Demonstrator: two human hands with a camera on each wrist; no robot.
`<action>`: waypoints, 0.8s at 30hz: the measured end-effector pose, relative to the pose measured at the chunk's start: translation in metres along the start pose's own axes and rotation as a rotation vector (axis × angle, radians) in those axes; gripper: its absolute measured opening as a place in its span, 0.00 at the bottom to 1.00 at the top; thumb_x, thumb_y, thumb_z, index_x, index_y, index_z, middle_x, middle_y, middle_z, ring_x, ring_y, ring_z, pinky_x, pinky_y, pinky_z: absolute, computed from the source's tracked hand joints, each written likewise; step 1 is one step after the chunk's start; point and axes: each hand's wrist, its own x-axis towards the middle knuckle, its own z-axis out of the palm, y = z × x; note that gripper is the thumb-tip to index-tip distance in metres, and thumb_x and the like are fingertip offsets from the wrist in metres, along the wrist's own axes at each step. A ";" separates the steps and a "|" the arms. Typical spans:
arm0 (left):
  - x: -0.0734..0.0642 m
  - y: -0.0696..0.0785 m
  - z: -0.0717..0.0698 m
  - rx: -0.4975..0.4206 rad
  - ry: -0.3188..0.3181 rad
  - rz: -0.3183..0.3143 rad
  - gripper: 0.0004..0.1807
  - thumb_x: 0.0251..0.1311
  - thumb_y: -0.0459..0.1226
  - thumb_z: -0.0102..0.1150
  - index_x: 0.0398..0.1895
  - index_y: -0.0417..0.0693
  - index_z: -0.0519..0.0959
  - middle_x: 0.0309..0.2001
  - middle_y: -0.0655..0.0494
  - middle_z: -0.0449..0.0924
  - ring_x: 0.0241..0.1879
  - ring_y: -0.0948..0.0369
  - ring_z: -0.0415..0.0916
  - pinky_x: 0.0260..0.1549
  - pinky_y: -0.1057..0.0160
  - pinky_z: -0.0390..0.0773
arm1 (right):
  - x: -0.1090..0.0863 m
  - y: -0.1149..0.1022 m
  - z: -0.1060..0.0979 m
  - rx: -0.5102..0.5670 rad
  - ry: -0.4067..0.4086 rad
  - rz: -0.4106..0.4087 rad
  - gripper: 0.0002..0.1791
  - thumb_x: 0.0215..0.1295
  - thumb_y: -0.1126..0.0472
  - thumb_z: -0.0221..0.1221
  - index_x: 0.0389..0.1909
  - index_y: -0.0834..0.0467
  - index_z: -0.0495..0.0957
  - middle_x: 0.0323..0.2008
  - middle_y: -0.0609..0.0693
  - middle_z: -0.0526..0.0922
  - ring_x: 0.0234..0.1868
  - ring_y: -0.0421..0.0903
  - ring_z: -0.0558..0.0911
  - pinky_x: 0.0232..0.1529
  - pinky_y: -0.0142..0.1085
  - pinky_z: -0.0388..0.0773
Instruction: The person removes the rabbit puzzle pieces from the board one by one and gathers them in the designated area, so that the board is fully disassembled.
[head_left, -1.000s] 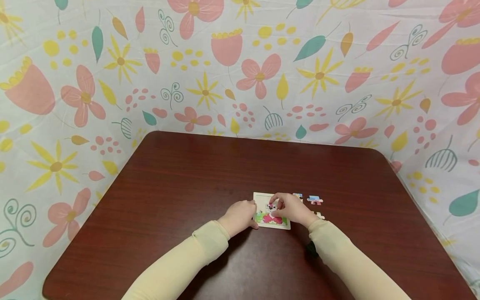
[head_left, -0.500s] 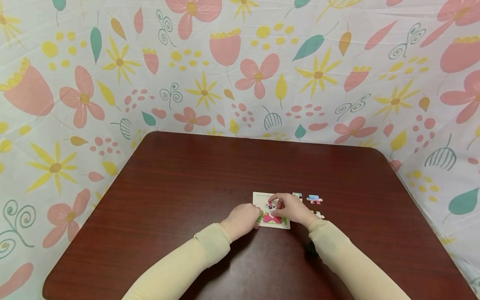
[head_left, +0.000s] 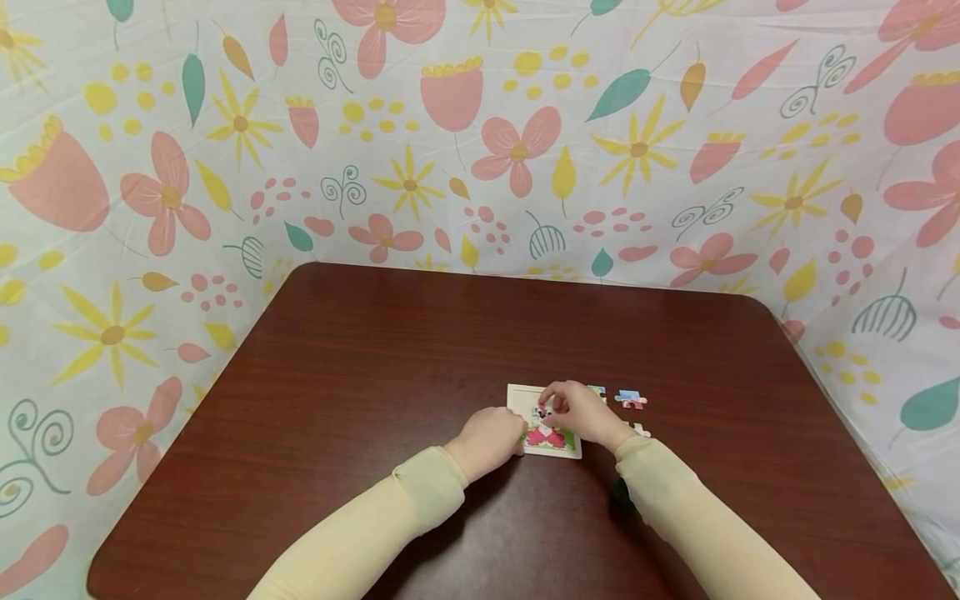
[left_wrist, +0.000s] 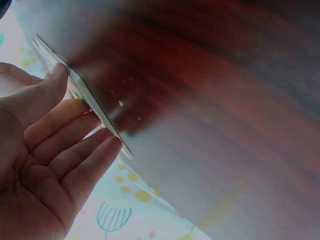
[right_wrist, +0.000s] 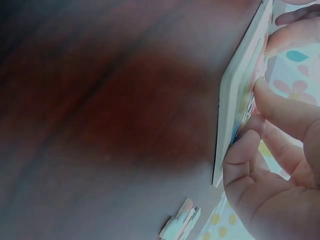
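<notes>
A small jigsaw puzzle board with a pale frame lies on the table, bearing a picture of an animal in pink on green. My left hand holds the board at its left side; in the left wrist view the thumb meets its edge and the fingers reach over onto the picture. From the right, my right hand reaches over the board, thumb and index finger pinching a puzzle piece at the animal's head. Its other fingers are curled in the right wrist view, and the fingers partly hide the piece.
Right of the board lie loose puzzle pieces: a blue and pink one, another partly behind the right hand, and a pale one near the wrist. A dark object sits under the right cuff. A flowered cloth hangs behind the table.
My left hand has shifted right from the board's left edge, its fingers now farther over the picture. The right hand stays at the animal's head, nearly still.
</notes>
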 end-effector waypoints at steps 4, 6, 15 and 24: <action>-0.001 0.001 -0.001 0.007 0.011 -0.002 0.09 0.46 0.46 0.70 0.23 0.54 0.81 0.26 0.62 0.83 0.29 0.66 0.80 0.27 0.69 0.77 | 0.002 0.000 0.000 -0.005 -0.003 0.008 0.12 0.54 0.66 0.66 0.39 0.58 0.76 0.31 0.52 0.74 0.28 0.44 0.72 0.29 0.36 0.70; -0.001 0.001 -0.001 0.013 0.016 -0.004 0.09 0.45 0.46 0.70 0.23 0.54 0.81 0.26 0.62 0.83 0.29 0.66 0.80 0.26 0.68 0.77 | 0.003 0.000 0.000 -0.006 -0.005 0.010 0.13 0.54 0.66 0.66 0.39 0.58 0.76 0.31 0.52 0.74 0.28 0.44 0.72 0.29 0.36 0.70; -0.002 0.000 0.001 0.039 0.029 0.002 0.09 0.45 0.46 0.70 0.23 0.54 0.81 0.26 0.61 0.82 0.29 0.65 0.80 0.26 0.68 0.77 | 0.004 -0.004 -0.003 0.024 -0.012 0.018 0.12 0.54 0.67 0.66 0.38 0.59 0.75 0.31 0.51 0.76 0.29 0.44 0.75 0.30 0.36 0.73; -0.001 0.001 0.002 0.041 0.047 0.006 0.08 0.45 0.45 0.70 0.21 0.55 0.81 0.25 0.62 0.82 0.28 0.66 0.80 0.25 0.69 0.77 | 0.005 -0.005 -0.006 0.035 -0.017 0.036 0.10 0.57 0.68 0.64 0.38 0.60 0.74 0.28 0.50 0.76 0.27 0.43 0.73 0.29 0.35 0.72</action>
